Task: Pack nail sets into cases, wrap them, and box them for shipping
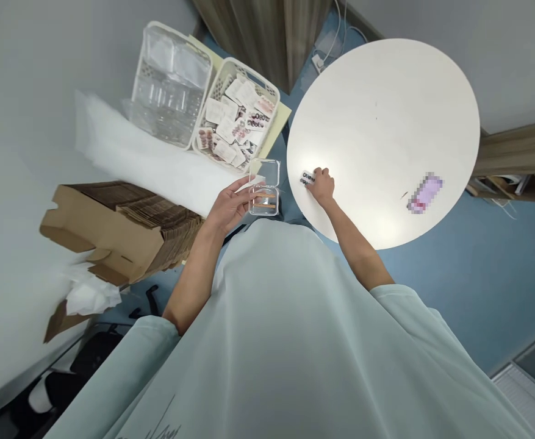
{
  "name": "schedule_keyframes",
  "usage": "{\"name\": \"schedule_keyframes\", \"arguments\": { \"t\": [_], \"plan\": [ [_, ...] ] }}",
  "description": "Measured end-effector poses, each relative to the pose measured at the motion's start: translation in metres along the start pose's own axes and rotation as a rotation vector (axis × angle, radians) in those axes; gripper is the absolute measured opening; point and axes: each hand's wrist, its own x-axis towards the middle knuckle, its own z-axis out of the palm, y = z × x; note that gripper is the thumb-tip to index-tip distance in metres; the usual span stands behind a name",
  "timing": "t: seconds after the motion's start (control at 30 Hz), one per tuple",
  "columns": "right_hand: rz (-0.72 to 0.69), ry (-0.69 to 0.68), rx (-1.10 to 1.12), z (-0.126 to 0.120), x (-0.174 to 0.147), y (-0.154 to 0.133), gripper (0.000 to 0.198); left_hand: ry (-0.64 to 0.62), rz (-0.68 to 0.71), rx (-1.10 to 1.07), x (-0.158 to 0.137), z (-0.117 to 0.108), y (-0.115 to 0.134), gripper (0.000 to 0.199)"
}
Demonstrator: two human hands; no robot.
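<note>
My left hand (229, 208) grips a small clear plastic box (264, 210) by its left side, in front of my body. The box's hinged lid (265, 172) stands up and away from me, and thin orange-brown sticks lie inside. On the left part of the round white table, my right hand (323, 184) has its fingers closed on the right end of a small card of dark press-on nails (306, 177). The fingertips partly cover the card, which lies at the tabletop.
A white basket (271, 91) holds many nail cards; beside it another basket (140, 79) holds clear plastic boxes. White wrapping sheet (157, 161) and folded cardboard boxes (111, 235) are at left. A blurred purple object (425, 192) lies on the round table (386, 122).
</note>
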Motion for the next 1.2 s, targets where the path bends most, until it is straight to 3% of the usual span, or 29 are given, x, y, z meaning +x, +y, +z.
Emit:
{"name": "schedule_keyframes", "arguments": {
  "t": [0.23,0.4,0.5,0.73,0.9,1.03,1.2],
  "plan": [
    [0.091,0.018,0.094,0.005,0.000,-0.017,0.030,-0.019,-0.018,-0.047,0.006,-0.016,0.002,0.062],
    [0.098,0.009,0.194,-0.004,-0.022,-0.009,0.015,-0.092,-0.024,-0.046,0.010,-0.009,0.004,0.062],
    [0.088,0.040,0.228,-0.018,-0.045,0.002,0.016,-0.133,-0.029,-0.029,0.011,0.001,0.002,0.060],
    [0.041,0.300,0.527,-0.074,-0.102,0.032,0.033,-0.247,-0.069,0.006,0.014,0.043,-0.009,0.046],
    [-0.088,0.502,0.686,-0.121,-0.150,0.040,0.049,-0.317,-0.093,0.030,0.016,0.084,-0.019,0.042],
    [-0.184,0.440,0.671,-0.149,-0.189,0.034,0.045,-0.364,-0.122,0.052,0.017,0.116,-0.027,0.041],
    [-0.227,0.275,0.478,-0.163,-0.218,0.030,0.034,-0.409,-0.137,0.087,0.017,0.146,-0.040,0.044]
  ]
}}
